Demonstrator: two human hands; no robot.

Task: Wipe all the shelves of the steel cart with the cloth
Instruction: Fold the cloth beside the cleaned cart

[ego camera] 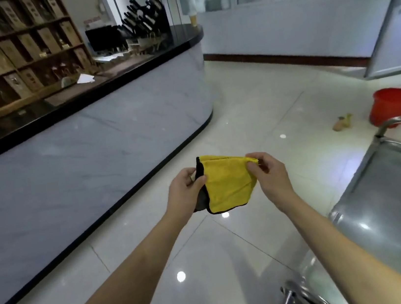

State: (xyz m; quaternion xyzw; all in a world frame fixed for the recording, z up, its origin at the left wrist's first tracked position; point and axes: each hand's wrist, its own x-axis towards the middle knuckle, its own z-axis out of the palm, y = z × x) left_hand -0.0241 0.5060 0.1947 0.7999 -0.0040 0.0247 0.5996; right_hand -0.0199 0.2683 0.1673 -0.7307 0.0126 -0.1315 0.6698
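Two hands are seen in the head view, held out over the tiled floor, with a folded yellow cloth stretched between them. Its dark-edged left side is pinched by the left hand; its upper right corner is pinched by the right hand, fingers curled in each grip. The cloth is held in the air and touches nothing else. The steel cart lies to the right, its top shelf nearer the right hand, long axis running away from the person. No shelf is judged wiped yet. A red bucket stands beyond the cart.
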